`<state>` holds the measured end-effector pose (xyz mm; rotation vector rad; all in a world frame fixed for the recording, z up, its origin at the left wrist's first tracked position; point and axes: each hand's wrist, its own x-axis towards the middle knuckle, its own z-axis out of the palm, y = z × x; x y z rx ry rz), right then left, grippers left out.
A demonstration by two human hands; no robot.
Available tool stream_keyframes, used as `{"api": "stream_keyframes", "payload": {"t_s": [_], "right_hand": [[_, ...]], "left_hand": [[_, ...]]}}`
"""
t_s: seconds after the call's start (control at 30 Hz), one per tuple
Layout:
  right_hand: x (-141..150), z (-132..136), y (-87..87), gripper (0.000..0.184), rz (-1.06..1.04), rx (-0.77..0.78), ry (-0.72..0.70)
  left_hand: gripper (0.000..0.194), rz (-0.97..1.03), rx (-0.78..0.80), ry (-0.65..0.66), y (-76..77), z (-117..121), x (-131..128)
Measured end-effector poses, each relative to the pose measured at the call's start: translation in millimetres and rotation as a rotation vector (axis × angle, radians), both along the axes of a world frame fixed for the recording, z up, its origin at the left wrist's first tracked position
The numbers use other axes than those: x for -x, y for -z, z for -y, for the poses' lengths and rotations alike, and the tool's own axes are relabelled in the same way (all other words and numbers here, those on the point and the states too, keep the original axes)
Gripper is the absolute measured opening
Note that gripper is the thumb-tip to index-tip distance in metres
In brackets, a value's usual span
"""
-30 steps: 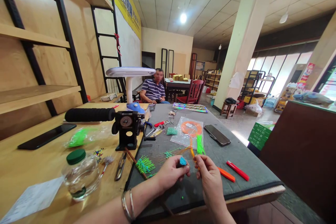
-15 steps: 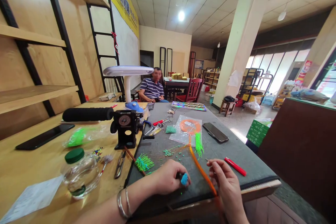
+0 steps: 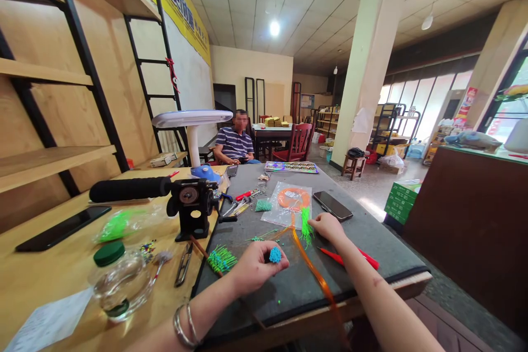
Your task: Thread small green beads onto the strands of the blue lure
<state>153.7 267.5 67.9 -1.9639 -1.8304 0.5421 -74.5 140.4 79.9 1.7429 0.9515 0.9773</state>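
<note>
My left hand (image 3: 258, 264) is closed around a dark stem, topped by a blue beaded cluster (image 3: 275, 254), above the grey mat. The fingers hide most of the stem. Stretched forward, my right hand (image 3: 329, 226) has its fingertips pinched at the edge of a bunch of bright green strands (image 3: 306, 225). These strands lie on a clear plastic bag (image 3: 272, 217) with a coil of orange cord (image 3: 284, 197). Orange strands (image 3: 309, 261) trail toward the near table edge. Beside my right forearm lie a pointed red tool (image 3: 332, 256), partly covered, and another red object (image 3: 370, 260).
Left of the mat stand a black hand-cranked winder (image 3: 193, 206) and a water jar with green lid (image 3: 119, 283). Green-tipped strands (image 3: 223, 258), small scissors (image 3: 183, 265), teal beads (image 3: 263, 205) and a phone (image 3: 333, 205) lie around. A person (image 3: 234, 143) sits beyond the table.
My right hand has moved forward and left to the green strands. A pointed red tool now shows on the mat. My left hand has turned the blue cluster more toward me.
</note>
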Motion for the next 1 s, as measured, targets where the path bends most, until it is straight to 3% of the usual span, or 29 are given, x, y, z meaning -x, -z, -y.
{"api": "stream_keyframes", "payload": {"t_s": [0.23, 0.53, 0.83, 1.0], "right_hand": [[0.2, -7.9, 1.6, 0.029, 0.005, 0.129, 0.026], [-0.5, -11.1, 3.7, 0.029, -0.063, 0.169, 0.056], [-5.2, -10.3, 9.7, 0.031, -0.248, 0.182, 0.051], [-6.6, 7.9, -2.0, 0.026, -0.486, 0.077, 0.031]], "left_hand": [[0.037, 0.084, 0.058, -0.045, -3.9, 16.1, 1.3], [0.037, 0.235, 0.203, -0.077, -7.8, 64.8, 0.0], [0.041, 0.552, 0.481, -0.076, 8.5, 98.7, -6.7], [0.04, 0.687, 0.573, -0.093, 24.3, 107.4, -9.6]]}}
